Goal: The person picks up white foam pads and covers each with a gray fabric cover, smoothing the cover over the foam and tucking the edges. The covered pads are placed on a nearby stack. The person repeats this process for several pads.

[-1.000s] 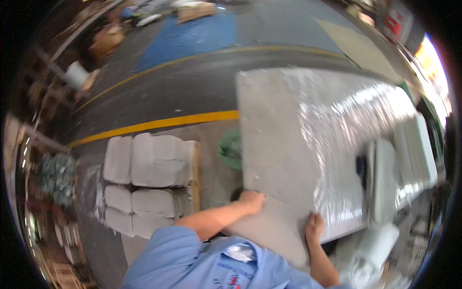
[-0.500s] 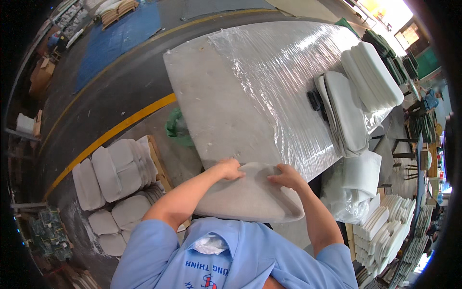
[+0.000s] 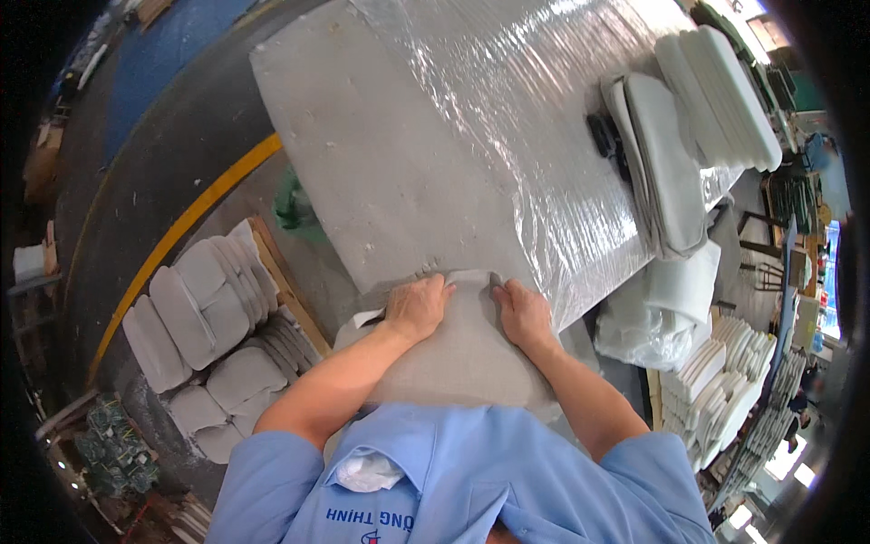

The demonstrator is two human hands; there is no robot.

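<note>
my left hand (image 3: pixel 417 306) and right hand (image 3: pixel 524 313) both clamp the top edge of the grey fabric cushion cover (image 3: pixel 462 358) at the table's (image 3: pixel 390 172) six o'clock edge — fitting looks barely begun, most of the cover left.

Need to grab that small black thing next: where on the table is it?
In the head view, the black object lies on the plastic-wrapped table, far right side, against the left edge of the stacked grey cushion covers.
</note>
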